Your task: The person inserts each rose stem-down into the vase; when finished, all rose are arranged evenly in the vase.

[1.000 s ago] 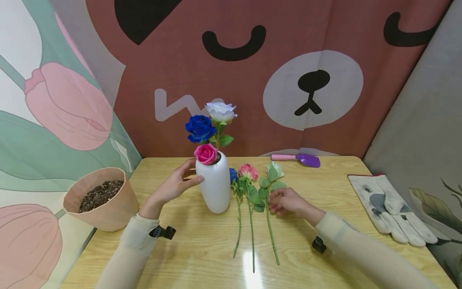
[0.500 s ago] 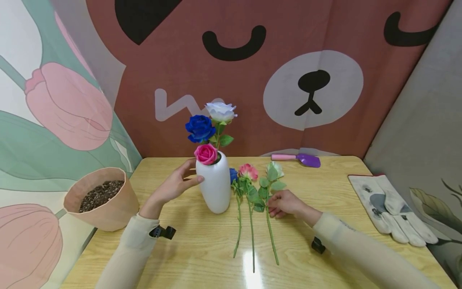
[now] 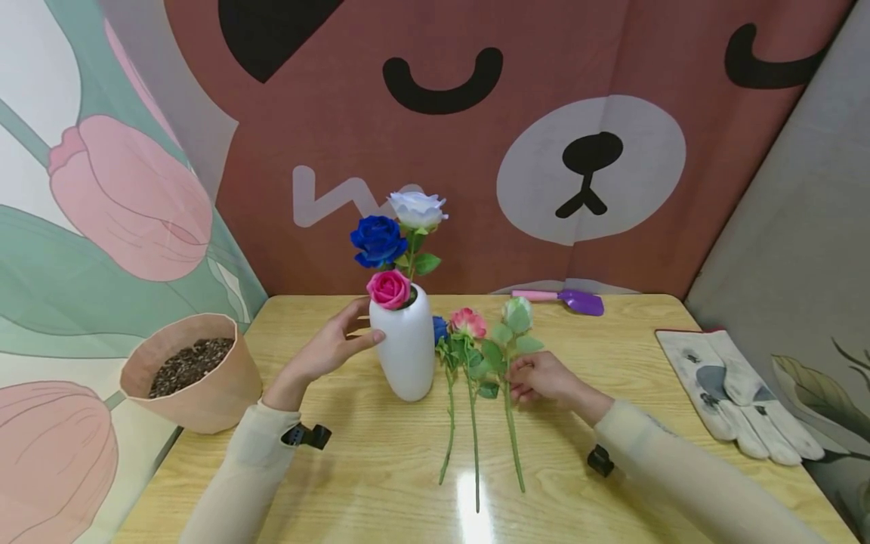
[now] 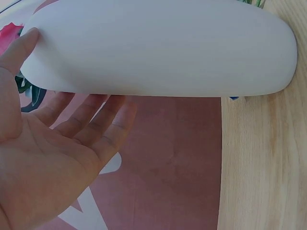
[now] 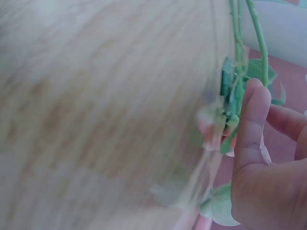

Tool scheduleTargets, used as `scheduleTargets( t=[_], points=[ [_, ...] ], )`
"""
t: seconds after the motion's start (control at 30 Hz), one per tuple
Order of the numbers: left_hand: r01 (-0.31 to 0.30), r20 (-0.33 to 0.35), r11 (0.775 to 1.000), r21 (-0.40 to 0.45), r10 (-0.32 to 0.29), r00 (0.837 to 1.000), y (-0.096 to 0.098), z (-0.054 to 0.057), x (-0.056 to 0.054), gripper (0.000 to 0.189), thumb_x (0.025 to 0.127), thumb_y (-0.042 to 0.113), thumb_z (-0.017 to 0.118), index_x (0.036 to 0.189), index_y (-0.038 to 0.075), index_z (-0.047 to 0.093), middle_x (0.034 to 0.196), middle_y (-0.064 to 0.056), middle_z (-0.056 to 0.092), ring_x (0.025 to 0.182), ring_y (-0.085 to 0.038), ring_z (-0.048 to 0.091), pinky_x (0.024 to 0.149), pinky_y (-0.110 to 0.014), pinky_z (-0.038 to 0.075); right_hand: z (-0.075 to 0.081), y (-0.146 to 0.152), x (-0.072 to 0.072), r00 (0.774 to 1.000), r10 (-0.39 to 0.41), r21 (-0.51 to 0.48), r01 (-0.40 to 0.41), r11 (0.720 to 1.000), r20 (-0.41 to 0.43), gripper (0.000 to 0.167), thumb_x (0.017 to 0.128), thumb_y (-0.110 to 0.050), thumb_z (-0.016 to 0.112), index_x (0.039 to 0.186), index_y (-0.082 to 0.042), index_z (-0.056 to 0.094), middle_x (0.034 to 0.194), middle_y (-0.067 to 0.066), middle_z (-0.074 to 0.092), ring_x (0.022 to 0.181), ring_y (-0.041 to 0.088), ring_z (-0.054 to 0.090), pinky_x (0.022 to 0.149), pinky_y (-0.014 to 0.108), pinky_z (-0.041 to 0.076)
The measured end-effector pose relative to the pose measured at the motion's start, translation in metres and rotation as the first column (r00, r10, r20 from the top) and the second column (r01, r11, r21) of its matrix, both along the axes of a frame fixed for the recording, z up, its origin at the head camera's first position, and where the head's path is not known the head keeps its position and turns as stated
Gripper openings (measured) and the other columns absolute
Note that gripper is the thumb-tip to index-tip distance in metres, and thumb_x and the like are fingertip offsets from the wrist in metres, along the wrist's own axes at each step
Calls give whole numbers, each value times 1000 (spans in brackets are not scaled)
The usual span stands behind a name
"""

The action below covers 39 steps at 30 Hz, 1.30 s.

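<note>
My left hand (image 3: pixel 329 347) holds a white vase (image 3: pixel 405 355) near its top, thumb in front and fingers reaching behind. The vase stands upright with a white rose (image 3: pixel 417 209), a blue rose (image 3: pixel 377 242) and a pink rose (image 3: pixel 389 289) in it. To its right, my right hand (image 3: pixel 544 379) pinches the stem of a pale green-white rose (image 3: pixel 519 313) below the leaves; the right wrist view shows this stem (image 5: pixel 259 38) between thumb and fingers. Beside it on the table lie a pink-red rose (image 3: pixel 467 323) and another blue rose (image 3: pixel 440 328), partly hidden by the vase.
A peach flowerpot (image 3: pixel 245 378) with dark soil stands at the table's left edge. A purple trowel (image 3: pixel 581 302) with a pink handle lies along the back edge. White patterned work gloves (image 3: pixel 737 393) lie at the right. Printed curtains hang behind the table (image 3: pixel 367 483).
My right hand has closed its fingers on the pale rose's stem, and the rose has shifted slightly up and away from me. My left hand stays at the vase.
</note>
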<state>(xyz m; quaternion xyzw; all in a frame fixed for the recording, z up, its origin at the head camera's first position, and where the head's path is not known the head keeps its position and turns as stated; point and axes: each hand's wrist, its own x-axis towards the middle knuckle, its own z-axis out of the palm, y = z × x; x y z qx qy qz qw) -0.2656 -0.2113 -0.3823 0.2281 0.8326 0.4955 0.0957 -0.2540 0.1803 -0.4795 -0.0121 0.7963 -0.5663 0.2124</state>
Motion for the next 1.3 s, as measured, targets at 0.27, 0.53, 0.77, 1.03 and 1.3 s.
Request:
scheduleTargets(
  t=[0.27,0.53,0.77,1.03,1.3],
  points=[
    [-3,-4,1000,1,3,1000,0,0,0,69,97,40,64,155,23,30,155,-6,40,142,-39,43,108,-58,46,16,6,-3,999,-26,-11,25,1000,-43,34,100,-10,56,126,11,52,97,21,72,72,14,71,69,31,62],
    [-7,3,1000,-5,7,1000,0,-1,0,70,97,42,64,155,24,30,155,-5,40,142,-39,42,108,-58,46,36,8,-3,995,-44,-42,40,998,-95,33,100,-12,55,124,11,53,109,23,68,79,15,72,74,33,62],
    [-3,0,1000,3,3,1000,0,-1,0,68,97,41,64,154,26,31,155,-4,40,143,-38,42,108,-58,46,57,9,-5,986,-71,-74,60,995,-152,37,101,-16,56,126,12,54,108,25,68,80,15,72,79,35,62],
    [4,2,1000,11,-4,1000,-1,-2,-1,67,97,40,64,154,25,32,155,-4,40,143,-38,42,108,-57,46,77,8,-6,970,-145,-197,106,975,-195,34,102,-14,54,123,13,50,93,7,67,80,11,72,78,29,62],
    [-3,-5,1000,6,3,1000,-1,-2,-1,67,97,39,64,154,24,32,155,-5,40,143,-38,42,108,-57,47,96,10,-5,949,-252,-370,169,913,-187,16,103,-13,54,109,1,50,95,-2,68,82,10,73,79,26,61]
  ],
)
